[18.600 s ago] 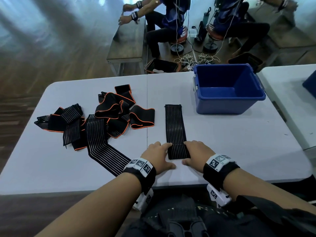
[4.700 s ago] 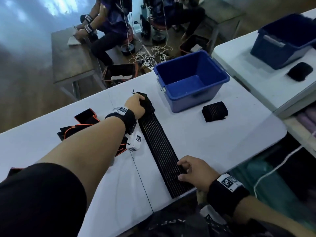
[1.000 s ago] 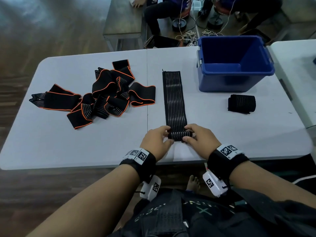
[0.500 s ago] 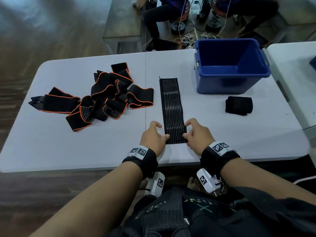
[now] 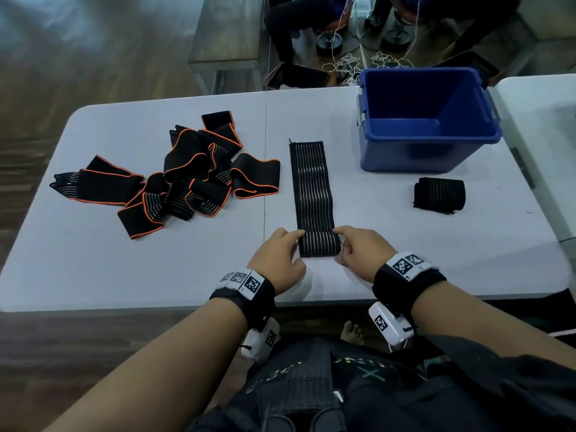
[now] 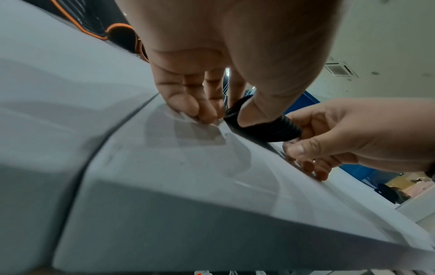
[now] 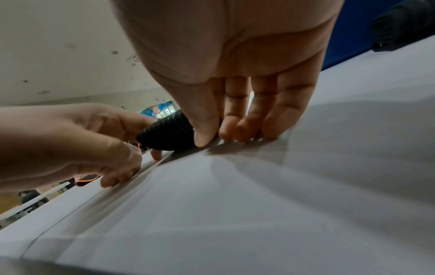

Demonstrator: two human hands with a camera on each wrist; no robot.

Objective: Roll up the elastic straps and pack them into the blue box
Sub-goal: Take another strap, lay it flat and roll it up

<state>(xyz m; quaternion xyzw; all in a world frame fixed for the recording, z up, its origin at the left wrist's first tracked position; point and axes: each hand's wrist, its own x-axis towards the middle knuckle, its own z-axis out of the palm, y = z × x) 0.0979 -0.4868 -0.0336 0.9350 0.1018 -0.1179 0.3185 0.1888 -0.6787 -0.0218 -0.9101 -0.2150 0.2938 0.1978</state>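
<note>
A black striped elastic strap (image 5: 311,185) lies stretched away from me on the white table (image 5: 93,269), its near end wound into a small roll (image 5: 318,247). My left hand (image 5: 282,260) pinches the roll's left end (image 6: 259,128) between thumb and fingers. My right hand (image 5: 358,251) pinches its right end (image 7: 169,134) the same way. A finished black roll (image 5: 439,194) lies on the table in front of the blue box (image 5: 427,120), which stands open at the back right with nothing seen inside.
A tangled heap of black straps with orange edging (image 5: 174,179) covers the table's left half. A second white table (image 5: 545,135) adjoins on the right. Beyond the far edge are a bench (image 5: 227,35), seated people and cables on the floor.
Over the last second both hands have moved forward along the strap with the roll. The flat length ahead of the roll is shorter and the roll is thicker.
</note>
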